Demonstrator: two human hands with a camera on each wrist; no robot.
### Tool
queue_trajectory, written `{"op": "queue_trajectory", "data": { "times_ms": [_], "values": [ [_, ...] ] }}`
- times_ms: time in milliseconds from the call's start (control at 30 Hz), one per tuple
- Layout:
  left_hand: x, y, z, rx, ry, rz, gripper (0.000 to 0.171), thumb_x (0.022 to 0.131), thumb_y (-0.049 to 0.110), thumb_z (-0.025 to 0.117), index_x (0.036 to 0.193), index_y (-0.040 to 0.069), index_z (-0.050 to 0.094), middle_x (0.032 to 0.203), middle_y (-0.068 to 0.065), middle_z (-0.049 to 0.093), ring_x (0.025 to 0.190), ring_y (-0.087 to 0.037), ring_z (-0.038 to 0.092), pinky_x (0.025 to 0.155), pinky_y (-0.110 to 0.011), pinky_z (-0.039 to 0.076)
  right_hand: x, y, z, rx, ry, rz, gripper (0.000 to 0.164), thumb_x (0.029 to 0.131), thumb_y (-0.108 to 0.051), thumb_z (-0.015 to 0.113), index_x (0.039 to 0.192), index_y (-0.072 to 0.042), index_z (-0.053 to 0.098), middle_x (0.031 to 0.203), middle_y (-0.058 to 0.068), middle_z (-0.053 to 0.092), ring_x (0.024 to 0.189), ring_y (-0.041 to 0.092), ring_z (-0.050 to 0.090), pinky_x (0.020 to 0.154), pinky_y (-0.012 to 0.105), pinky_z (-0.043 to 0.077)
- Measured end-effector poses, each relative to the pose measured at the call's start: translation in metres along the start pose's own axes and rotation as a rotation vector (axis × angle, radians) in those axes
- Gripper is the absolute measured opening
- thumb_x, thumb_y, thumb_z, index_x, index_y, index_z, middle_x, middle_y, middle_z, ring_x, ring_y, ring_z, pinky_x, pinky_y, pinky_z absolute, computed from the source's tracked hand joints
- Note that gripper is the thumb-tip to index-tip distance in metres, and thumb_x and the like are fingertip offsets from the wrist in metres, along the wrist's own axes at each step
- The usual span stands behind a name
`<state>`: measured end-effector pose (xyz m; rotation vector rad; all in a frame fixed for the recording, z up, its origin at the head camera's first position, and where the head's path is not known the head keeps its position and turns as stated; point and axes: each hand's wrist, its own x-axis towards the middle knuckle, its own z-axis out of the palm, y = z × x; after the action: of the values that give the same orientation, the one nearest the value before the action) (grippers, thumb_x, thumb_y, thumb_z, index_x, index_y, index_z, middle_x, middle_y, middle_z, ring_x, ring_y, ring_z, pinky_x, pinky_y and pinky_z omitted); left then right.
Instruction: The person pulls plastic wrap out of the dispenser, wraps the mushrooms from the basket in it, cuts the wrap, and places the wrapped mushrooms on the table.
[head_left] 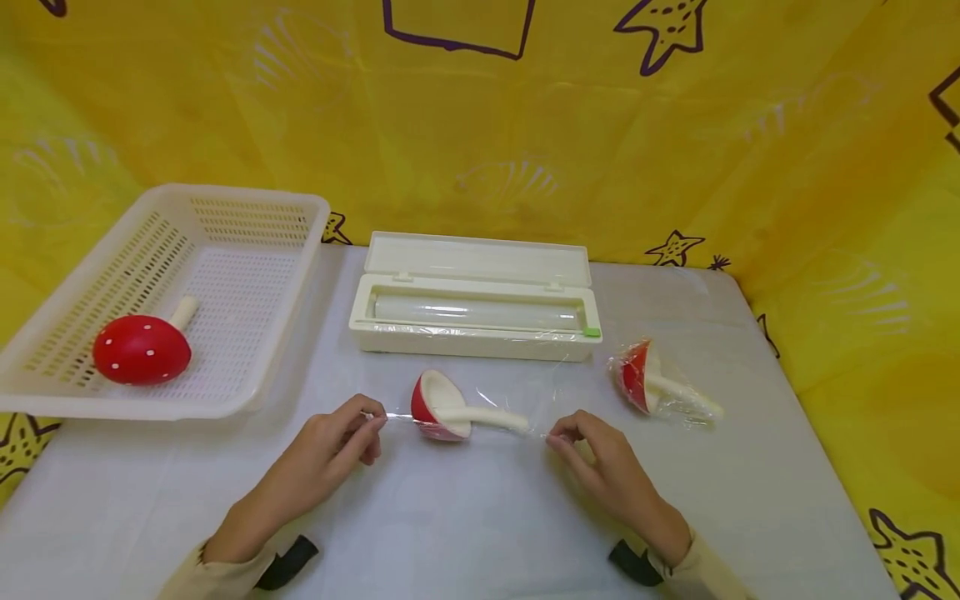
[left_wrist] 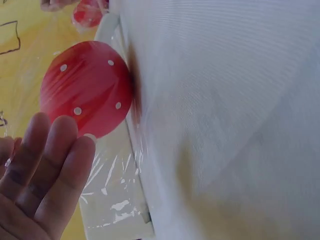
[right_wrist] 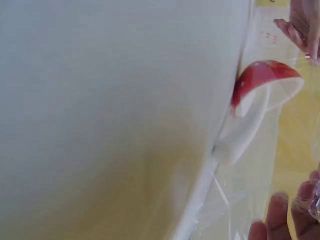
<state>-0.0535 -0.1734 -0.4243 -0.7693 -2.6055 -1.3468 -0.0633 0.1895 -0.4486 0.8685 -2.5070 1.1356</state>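
A toy mushroom (head_left: pixel 480 417) with a white-dotted red cap and white stem lies on its side on the table, clear plastic wrap (left_wrist: pixel 107 175) stretched over and around it. To the left of the cap my left hand (head_left: pixel 341 442) pinches one gathered edge of the wrap between thumb and forefinger. Past the stem end, my right hand (head_left: pixel 596 458) pinches the other side of the wrap. The film's outline is hard to see against the pale cloth. In the left wrist view the dotted cap (left_wrist: pixel 87 90) sits just beyond my fingers.
Behind the mushroom stands a white wrap dispenser (head_left: pixel 472 342), lid raised, its film roll (head_left: pixel 476 312) showing. A second mushroom (head_left: pixel 660 383), wrapped in film, lies at the right. On the left a white plastic basket (head_left: pixel 240 292) holds an unwrapped mushroom (head_left: pixel 142 350).
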Motion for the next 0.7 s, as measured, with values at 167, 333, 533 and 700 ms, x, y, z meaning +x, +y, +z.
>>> {"op": "queue_trajectory", "data": {
  "times_ms": [167,333,533,700],
  "values": [
    [0.008,-0.003,0.007,-0.077,0.018,-0.035,0.007,0.098,-0.002,0.056,0.101,0.005,0.056,0.066,0.000,0.062,0.058,-0.006,0.060,0.056,-0.022,0.053,0.012,0.003,0.004,-0.025,0.050,0.017,0.024,0.080,0.007,0.075,0.096,-0.008,0.064,0.087,-0.004,0.066,0.081,0.007,0.058,0.073,0.022,0.053],
    [0.017,-0.004,0.013,-0.133,0.030,-0.065,0.011,0.097,-0.005,0.056,0.102,0.005,0.055,0.066,-0.003,0.062,0.056,-0.010,0.059,0.054,-0.023,0.052,0.020,0.008,0.011,-0.035,0.094,0.047,0.020,0.083,0.003,0.075,0.096,-0.009,0.066,0.089,-0.003,0.066,0.084,0.009,0.059,0.075,0.024,0.053],
    [0.026,-0.005,0.020,-0.209,0.060,-0.141,0.007,0.098,0.002,0.059,0.104,0.005,0.059,0.082,-0.010,0.065,0.072,-0.022,0.064,0.061,-0.030,0.060,0.035,0.009,0.018,-0.056,0.140,0.105,0.016,0.079,-0.005,0.081,0.091,-0.011,0.074,0.079,-0.001,0.052,0.078,0.013,0.048,0.068,0.021,0.038],
    [0.032,-0.010,0.026,-0.165,0.112,-0.129,0.007,0.097,0.005,0.062,0.103,0.007,0.062,0.092,-0.003,0.066,0.081,-0.021,0.064,0.066,-0.029,0.060,0.048,0.011,0.022,-0.083,0.096,0.142,0.011,0.079,-0.012,0.083,0.089,-0.011,0.077,0.059,-0.009,0.037,0.056,0.002,0.032,0.052,0.017,0.028]
  ]
}}
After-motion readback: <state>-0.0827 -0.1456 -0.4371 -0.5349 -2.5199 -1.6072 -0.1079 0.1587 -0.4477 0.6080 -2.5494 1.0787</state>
